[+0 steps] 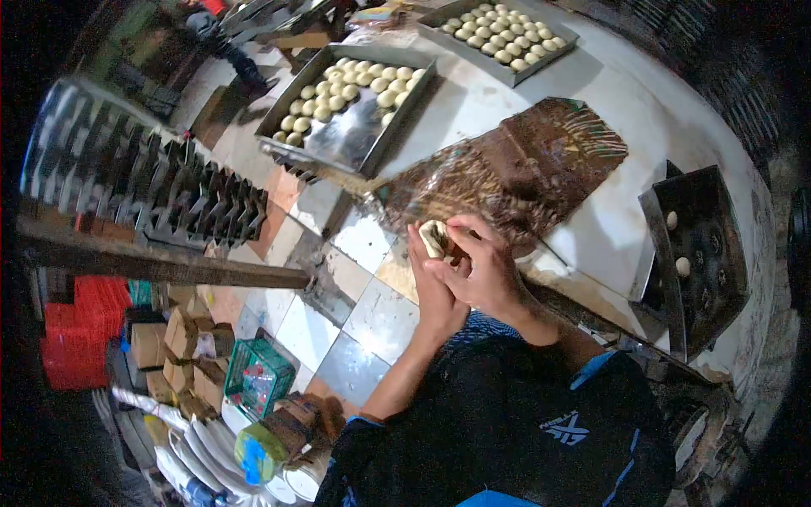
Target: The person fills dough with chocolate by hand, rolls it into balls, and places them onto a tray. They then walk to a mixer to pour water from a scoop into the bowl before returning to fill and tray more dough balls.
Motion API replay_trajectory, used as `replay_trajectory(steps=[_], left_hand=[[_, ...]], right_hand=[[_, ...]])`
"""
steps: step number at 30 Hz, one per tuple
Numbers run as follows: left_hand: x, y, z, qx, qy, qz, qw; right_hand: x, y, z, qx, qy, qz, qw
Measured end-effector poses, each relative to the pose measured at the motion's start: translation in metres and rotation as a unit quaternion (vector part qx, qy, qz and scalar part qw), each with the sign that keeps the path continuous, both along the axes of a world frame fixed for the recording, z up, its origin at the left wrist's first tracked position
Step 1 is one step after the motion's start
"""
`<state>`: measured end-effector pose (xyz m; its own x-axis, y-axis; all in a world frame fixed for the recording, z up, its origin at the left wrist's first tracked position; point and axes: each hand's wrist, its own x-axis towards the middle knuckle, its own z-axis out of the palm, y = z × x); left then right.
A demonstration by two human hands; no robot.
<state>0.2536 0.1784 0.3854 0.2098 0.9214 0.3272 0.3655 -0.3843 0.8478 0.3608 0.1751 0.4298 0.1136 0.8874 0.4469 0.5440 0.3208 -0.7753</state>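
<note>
A pale piece of dough (433,240), opened like a cup with something dark inside, is between my hands at the centre of the view. My left hand (433,283) is curled beneath and around it. My right hand (483,266) has its thumb and fingers closed at the dough's right edge, partly hiding it. Just beyond my hands, a dark brown, sticky-looking mass (532,160) is spread on the white table (591,228). Farther off, a metal tray (378,160) holds several round dough balls (338,89) in rows, with bare metal showing at its near side.
Another tray (514,74) of dough balls stands at the back of the table. A dark tray (705,287) with two balls lies at the right. Stacked metal trays (144,169), red crates (76,329), a green basket (258,380) and cardboard boxes (182,334) are at the left.
</note>
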Motion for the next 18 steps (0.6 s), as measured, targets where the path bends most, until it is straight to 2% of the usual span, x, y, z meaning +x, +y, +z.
replay_trajectory(steps=[2, 4, 5, 6, 8, 9, 10, 12, 13, 14, 15, 16, 18], left_hand=[[-0.029, -0.013, 0.004, 0.002, 0.006, -0.005, 1.0], [-0.056, -0.028, 0.018, -0.051, -0.19, -0.067, 0.978], [-0.065, -0.039, 0.036, -0.12, -0.352, -0.075, 0.925], [-0.08, -0.046, 0.035, -0.147, -0.45, -0.076, 0.878], [-0.115, -0.052, 0.026, -0.155, -0.458, -0.128, 0.866], [-0.125, -0.057, 0.023, -0.138, -0.408, -0.105, 0.896], [-0.135, -0.057, 0.016, -0.056, -0.343, -0.109, 0.931], [-0.141, -0.069, 0.027, -0.021, -0.309, -0.099, 0.946], [-0.142, -0.071, 0.026, 0.034, -0.277, -0.095, 0.956], [-0.142, -0.072, 0.024, 0.087, -0.243, -0.09, 0.962], [-0.139, -0.074, 0.016, 0.102, -0.258, -0.11, 0.954], [-0.136, -0.074, 0.016, 0.154, -0.197, -0.093, 0.964], [-0.119, -0.078, 0.014, 0.205, -0.161, -0.04, 0.965]], right_hand=[[-0.029, -0.012, 0.013, 0.016, -0.022, -0.003, 1.0], [-0.052, -0.026, 0.022, 0.094, -0.05, -0.003, 0.994], [-0.059, -0.033, 0.035, 0.145, -0.09, 0.007, 0.985], [-0.066, -0.039, 0.037, 0.147, -0.093, 0.012, 0.985], [-0.078, -0.053, 0.042, 0.148, -0.031, 0.129, 0.98], [-0.082, -0.058, 0.044, 0.124, -0.015, 0.119, 0.985], [-0.083, -0.061, 0.046, 0.105, 0.001, 0.121, 0.987], [-0.084, -0.068, 0.054, -0.079, 0.111, 0.131, 0.982], [-0.081, -0.071, 0.046, -0.165, 0.152, 0.158, 0.961], [-0.079, -0.075, 0.054, -0.267, 0.238, 0.197, 0.913], [-0.078, -0.081, 0.049, -0.225, 0.229, 0.184, 0.929], [-0.078, -0.087, 0.045, -0.184, 0.221, 0.17, 0.943], [-0.075, -0.093, 0.055, -0.084, 0.079, 0.137, 0.984]])
